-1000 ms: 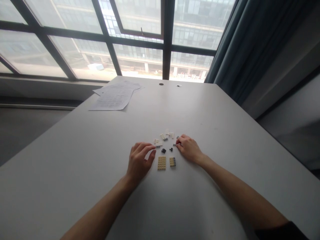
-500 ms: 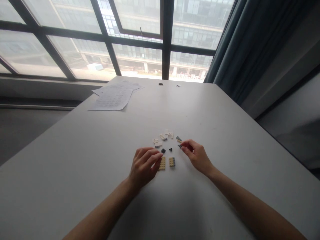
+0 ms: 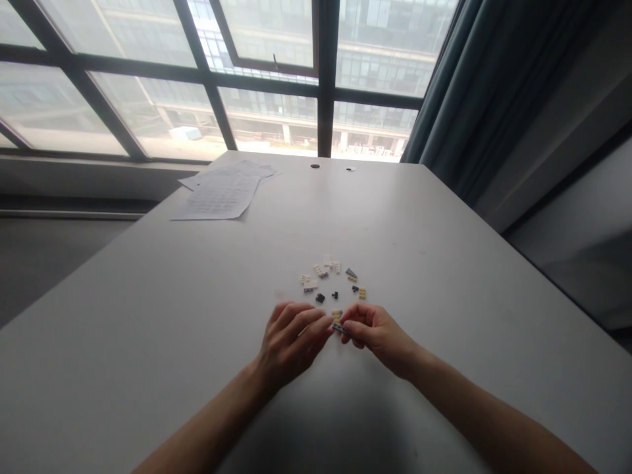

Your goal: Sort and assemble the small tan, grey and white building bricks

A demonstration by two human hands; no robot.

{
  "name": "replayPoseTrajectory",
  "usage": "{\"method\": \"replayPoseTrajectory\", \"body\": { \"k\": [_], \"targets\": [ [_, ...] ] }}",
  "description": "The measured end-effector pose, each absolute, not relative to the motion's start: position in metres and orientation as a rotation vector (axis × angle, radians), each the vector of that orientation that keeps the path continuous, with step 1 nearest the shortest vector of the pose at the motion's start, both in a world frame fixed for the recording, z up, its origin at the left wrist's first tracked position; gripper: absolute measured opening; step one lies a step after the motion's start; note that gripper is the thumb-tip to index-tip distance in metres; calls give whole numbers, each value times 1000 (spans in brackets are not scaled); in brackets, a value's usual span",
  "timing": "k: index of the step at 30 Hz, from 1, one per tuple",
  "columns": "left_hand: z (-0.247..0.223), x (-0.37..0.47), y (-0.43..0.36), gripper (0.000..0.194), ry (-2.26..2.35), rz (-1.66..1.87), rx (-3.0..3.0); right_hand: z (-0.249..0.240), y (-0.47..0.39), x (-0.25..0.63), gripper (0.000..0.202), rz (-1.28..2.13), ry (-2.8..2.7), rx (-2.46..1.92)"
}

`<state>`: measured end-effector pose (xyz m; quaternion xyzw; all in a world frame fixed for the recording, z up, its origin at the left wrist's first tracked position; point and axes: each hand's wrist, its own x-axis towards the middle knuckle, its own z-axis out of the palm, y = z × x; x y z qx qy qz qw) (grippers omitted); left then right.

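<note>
Between the thumb and fingers of my right hand (image 3: 372,329) is a small dark grey brick piece (image 3: 338,327). It hangs over a yellow plate (image 3: 336,315) that is partly hidden by my fingers. My left hand (image 3: 293,336) is just to the left, its fingertips at the near end of the grey piece; whether they grip anything is hard to make out. The larger yellow plate is hidden behind my left hand. Past the hands lie a black piece (image 3: 320,298), a smaller black piece (image 3: 335,295) and a yellow piece (image 3: 362,293).
Several white pieces (image 3: 311,284) and a long grey piece (image 3: 350,272) form an arc on the white table (image 3: 419,230). Printed papers (image 3: 222,191) lie at the back left. Windows and a dark curtain (image 3: 459,99) stand beyond the table.
My right hand has moved left and nearer with the grey piece, uncovering the yellow piece at the right. My left hand has shifted right and nearer, now almost meeting it.
</note>
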<state>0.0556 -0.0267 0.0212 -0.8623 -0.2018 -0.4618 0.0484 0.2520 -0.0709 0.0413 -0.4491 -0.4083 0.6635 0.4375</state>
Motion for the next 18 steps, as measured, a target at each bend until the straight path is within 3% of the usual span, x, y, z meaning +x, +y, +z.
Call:
{"method": "replayPoseTrajectory", "body": {
  "k": [3, 10, 18],
  "targets": [
    [22, 55, -26, 30, -538, -1339, -2667, 38, -73, 249, 21, 1657, -1036, -1103],
    [25, 60, -27, 11, -667, -1330, -2694, 35, -73, 254, 20, 1362, -1115, -1167],
    [21, 59, -25, 14, -689, -1314, -2773, 32, -76, 255, 12, 1294, -1240, -1220]
  ]
}}
